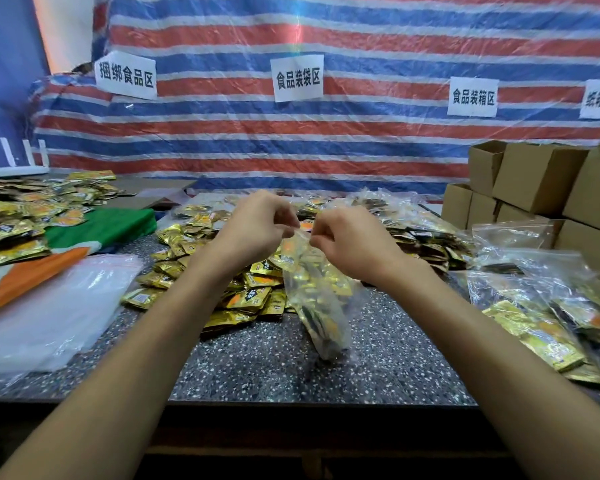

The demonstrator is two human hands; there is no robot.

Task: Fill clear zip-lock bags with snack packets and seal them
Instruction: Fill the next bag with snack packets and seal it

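Note:
A clear zip-lock bag (321,299) holding gold snack packets hangs above the speckled table (274,368), its lower end touching the surface. My left hand (257,226) pinches the bag's top edge from the left. My right hand (347,237) pinches the same edge from the right, the two hands close together. Behind the bag, loose gold snack packets (222,271) are heaped in the middle of the table.
A stack of empty clear bags (56,317) lies at the left, beside green and orange cloth (101,230). Filled bags (548,306) pile up at the right. Cardboard boxes (541,181) stand at the back right. More packets (21,213) cover the far left.

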